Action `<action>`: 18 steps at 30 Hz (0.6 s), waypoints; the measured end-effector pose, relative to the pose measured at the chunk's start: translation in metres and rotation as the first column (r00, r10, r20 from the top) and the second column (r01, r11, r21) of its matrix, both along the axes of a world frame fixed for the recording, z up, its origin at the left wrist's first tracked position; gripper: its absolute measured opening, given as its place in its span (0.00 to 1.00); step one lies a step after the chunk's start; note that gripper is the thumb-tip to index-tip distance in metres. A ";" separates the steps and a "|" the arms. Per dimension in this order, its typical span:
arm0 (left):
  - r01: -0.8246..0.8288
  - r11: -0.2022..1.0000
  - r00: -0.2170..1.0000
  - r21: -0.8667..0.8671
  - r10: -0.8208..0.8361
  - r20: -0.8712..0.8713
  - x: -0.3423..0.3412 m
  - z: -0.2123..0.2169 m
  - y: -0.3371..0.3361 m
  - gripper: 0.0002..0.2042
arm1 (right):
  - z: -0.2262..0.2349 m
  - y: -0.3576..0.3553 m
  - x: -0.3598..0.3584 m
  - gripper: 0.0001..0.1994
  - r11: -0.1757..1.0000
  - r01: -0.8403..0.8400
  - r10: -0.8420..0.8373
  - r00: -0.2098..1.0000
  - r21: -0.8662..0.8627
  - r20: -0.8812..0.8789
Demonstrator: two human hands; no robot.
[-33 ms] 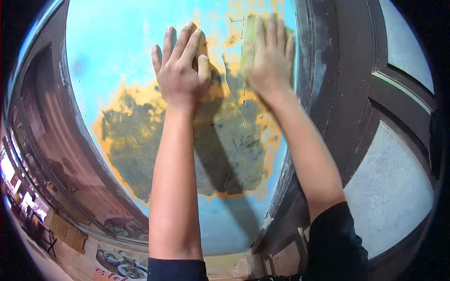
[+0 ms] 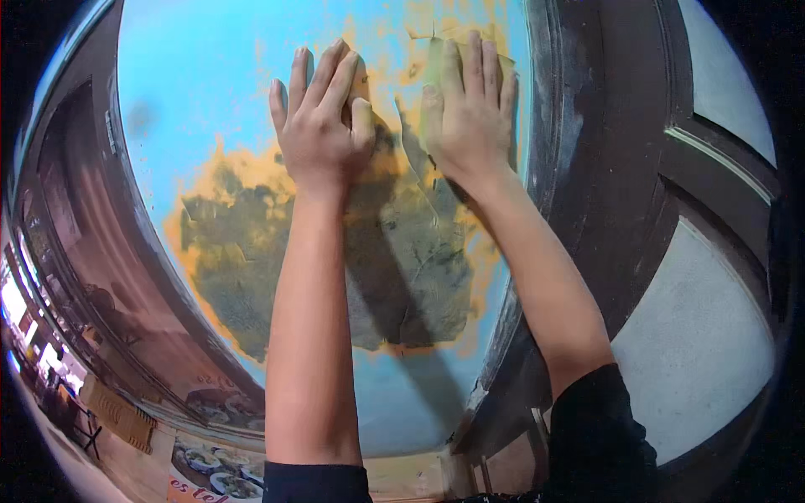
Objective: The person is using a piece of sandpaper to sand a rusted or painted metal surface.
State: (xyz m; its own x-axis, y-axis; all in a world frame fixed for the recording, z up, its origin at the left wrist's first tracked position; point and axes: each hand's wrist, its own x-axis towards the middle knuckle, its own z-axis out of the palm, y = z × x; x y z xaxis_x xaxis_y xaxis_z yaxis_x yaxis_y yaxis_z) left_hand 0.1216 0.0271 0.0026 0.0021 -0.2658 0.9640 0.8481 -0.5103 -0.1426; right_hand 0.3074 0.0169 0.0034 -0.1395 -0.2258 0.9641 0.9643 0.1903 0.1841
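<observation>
We're at the surface-rubbing step, judging by the pose: our right hand lies flat over a thin yellow-green sheet, apparently sandpaper, against the blue wall. The sheet sits at the upper right of the worn area, showing past our fingertips and beside the thumb. Right grip: palm down, fingers long and fairly close; we can't tell if the thumb pinches the sheet's edge.

Left grip: fingers spread, nothing visible in it. Our left hand rests on the wall, likely as a brace.

Below both hands we have a big grey patch with an orange fringe. A crack runs down it, just under the right wrist. Dark frame stands close on the right.

Next move calls for even palm pressure, sheet flat, and care near crack and frame.
</observation>
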 end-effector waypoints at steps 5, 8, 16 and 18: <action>0.000 1.000 1.000 0.015 0.000 -0.002 -0.002 0.002 0.000 0.24 | 0.015 -0.003 -0.025 0.33 0.998 -0.016 0.026 0.985 -0.058 0.170; -0.003 1.000 1.000 0.013 0.003 -0.008 -0.005 0.002 0.000 0.24 | 0.044 -0.009 -0.010 0.34 0.985 -0.149 0.131 0.973 0.085 0.189; 0.034 0.999 0.999 0.036 -0.033 -0.011 -0.003 0.003 0.004 0.24 | 0.002 -0.025 -0.018 0.34 0.967 -0.109 0.116 0.993 -0.232 0.018; 0.036 0.999 0.999 0.036 -0.035 -0.018 -0.007 0.001 0.005 0.24 | 0.006 -0.032 -0.036 0.33 0.916 -0.196 0.224 0.974 -0.350 0.038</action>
